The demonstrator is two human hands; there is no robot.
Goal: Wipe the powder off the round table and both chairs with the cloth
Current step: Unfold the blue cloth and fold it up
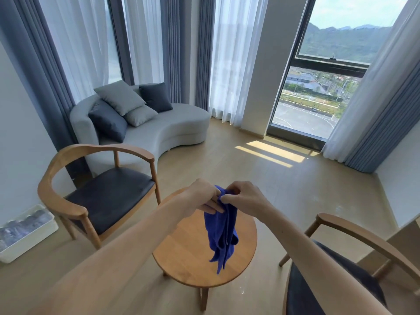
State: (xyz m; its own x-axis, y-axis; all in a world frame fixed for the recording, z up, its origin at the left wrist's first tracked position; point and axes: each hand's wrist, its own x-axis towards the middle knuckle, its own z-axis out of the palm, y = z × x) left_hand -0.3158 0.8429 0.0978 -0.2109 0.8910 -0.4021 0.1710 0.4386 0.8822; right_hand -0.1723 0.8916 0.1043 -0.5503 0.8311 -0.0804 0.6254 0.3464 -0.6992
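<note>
A blue cloth [221, 235] hangs bunched in the air above the round wooden table [186, 258]. My left hand [200, 197] and my right hand [243, 196] both pinch its top edge, close together. One wooden chair with a dark seat [106, 194] stands to the left of the table. The other chair [341, 280] stands at the lower right, partly cut off by the frame edge. No powder is plain to see on the table top or the seats.
A curved grey sofa [159, 130] with several cushions stands behind the left chair. A white box [27, 233] sits on the floor at the far left. Curtains and a tall window [322, 87] line the far wall. Wooden floor stretches between table and window.
</note>
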